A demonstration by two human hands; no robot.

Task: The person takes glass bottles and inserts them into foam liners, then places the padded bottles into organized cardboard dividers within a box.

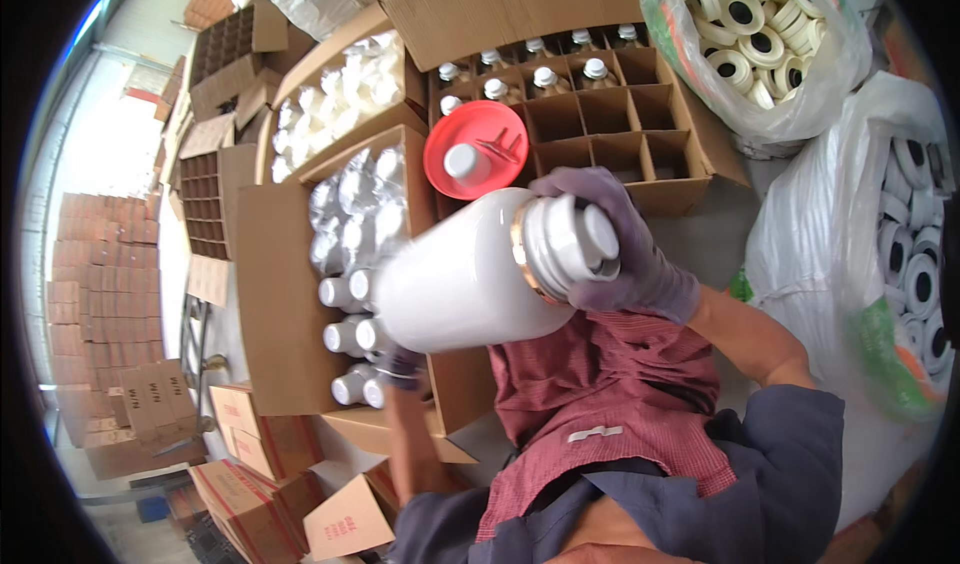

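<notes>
My right hand [626, 253], in a purple-grey glove, grips the neck and cap end of a white vacuum flask [457, 275]. The flask lies tilted across my front, its gold-coloured ring [521, 253] and white cap [574, 241] towards the right. My left hand [405, 365], also gloved, is under the flask's base end; its fingers are mostly hidden, so its hold is unclear. Behind the base stands an open carton [270, 301] with foil-silver wrapped pieces [360, 181] and white-capped items [349, 339]. Beyond the flask, a red round dish [442, 159] bears a white cup [461, 160] and red prongs.
A divided carton [690, 114] at the back holds several white-capped bottles [598, 71]. Plastic bags of white rings [757, 43] and more rings [922, 279] stand to the right. Another carton [412, 84] holds shiny wrapped pieces. Closed boxes [255, 504] lie lower left; stacked cartons [112, 264] stand far left.
</notes>
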